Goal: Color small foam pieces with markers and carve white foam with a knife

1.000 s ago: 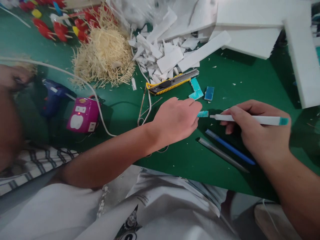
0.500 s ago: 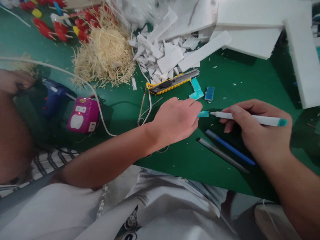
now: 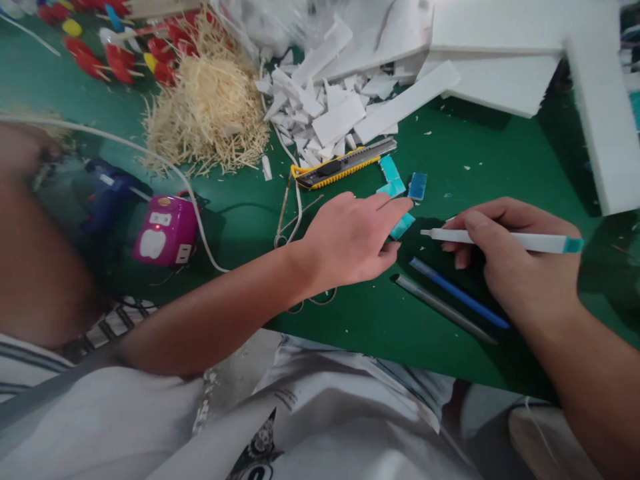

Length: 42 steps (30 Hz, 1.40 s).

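Note:
My right hand [image 3: 520,257] grips a white marker pen [image 3: 530,241] with a teal end cap, its tip pointing left just above the table. Across from that tip, my left hand [image 3: 353,237] reaches over the table with index finger and thumb parted. A small teal-coloured piece [image 3: 403,227] lies between those fingers, partly covered by the index finger. Behind the fingertips are more teal pieces [image 3: 393,177] and a dark blue piece [image 3: 417,187]. A blue pen-like stick [image 3: 460,293] and a grey one [image 3: 445,309] lie between my hands, nearer to me.
A yellow utility knife [image 3: 345,163] rests by white foam scraps [image 3: 335,113]. Scissors [image 3: 323,297] lie partly under my left wrist. Further left are wood shavings [image 3: 210,110], a magenta power socket [image 3: 167,230], a blue glue gun [image 3: 110,193] and another person's arm [image 3: 40,253]. Foam boards [image 3: 500,73] stand behind.
My left fingers have spread apart, and the teal piece between them has turned to a slant. The marker has shifted slightly right, away from the piece. The other person's arm has moved.

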Motion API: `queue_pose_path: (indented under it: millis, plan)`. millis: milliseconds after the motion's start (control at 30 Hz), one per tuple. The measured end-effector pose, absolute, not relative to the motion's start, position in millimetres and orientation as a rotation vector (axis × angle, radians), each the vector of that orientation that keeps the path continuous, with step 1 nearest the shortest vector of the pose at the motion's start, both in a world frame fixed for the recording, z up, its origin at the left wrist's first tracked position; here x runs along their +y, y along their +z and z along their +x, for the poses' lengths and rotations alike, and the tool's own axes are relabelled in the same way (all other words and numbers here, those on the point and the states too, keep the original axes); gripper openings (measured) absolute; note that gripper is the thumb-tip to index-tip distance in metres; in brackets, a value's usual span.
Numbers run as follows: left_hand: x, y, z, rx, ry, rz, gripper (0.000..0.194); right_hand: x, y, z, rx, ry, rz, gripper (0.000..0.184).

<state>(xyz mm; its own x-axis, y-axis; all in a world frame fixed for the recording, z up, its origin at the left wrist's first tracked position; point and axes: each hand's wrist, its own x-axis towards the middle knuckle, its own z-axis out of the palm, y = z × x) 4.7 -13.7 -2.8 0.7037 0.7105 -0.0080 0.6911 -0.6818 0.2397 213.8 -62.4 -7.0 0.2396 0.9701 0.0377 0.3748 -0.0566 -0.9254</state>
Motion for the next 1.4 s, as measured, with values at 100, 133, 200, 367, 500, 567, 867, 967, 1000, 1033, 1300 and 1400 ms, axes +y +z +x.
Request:
queue_pose_path:
  millis: [100, 133, 200, 367, 500, 567, 867, 967, 1000, 1033, 1300, 1400]
  plan:
    - [-14, -5, 5, 1.081, 0.116, 2.7, 0.052, -62, -7, 214, -1.293, 0.819, -1.609, 0.017]
    - [-14, -6, 5, 1.073, 0.11, 2.707, 0.051, -62, -7, 214, -1.298, 0.821, -1.607, 0.017]
    - [-14, -6, 6, 1.07, 0.098, 2.719, 0.044, -63, -7, 215, -1.304, 0.821, -1.604, 0.016]
    - [-14, -4, 5, 1.094, 0.094, 2.72, 0.031, -63, -9, 216, -1.32, 0.795, -1.607, 0.017]
    - [-14, -3, 5, 1.107, 0.081, 2.727, 0.034, -62, -12, 216, -1.351, 0.759, -1.577, 0.014]
    - [-14, -4, 5, 1.096, 0.093, 2.743, 0.03, -62, -14, 216, -1.357, 0.758, -1.565, 0.012]
    - [-12, -4, 6, 1.107, 0.089, 2.726, 0.037, -62, -20, 218, -1.363, 0.723, -1.598, 0.014]
    - [-12, -3, 5, 1.116, 0.097, 2.715, 0.036, -62, -20, 218, -1.368, 0.736, -1.591, 0.012]
    - [-12, -3, 5, 1.117, 0.11, 2.717, 0.034, -63, -20, 218, -1.368, 0.743, -1.583, 0.012]
    - [-13, -3, 5, 1.119, 0.122, 2.722, 0.031, -63, -20, 218, -1.368, 0.75, -1.577, 0.011]
    - [-14, -2, 6, 1.132, 0.1, 2.719, 0.028, -62, -18, 218, -1.372, 0.747, -1.569, 0.012]
    - [-13, -4, 5, 1.126, 0.124, 2.725, 0.028, -61, -13, 216, -1.374, 0.798, -1.595, 0.009]
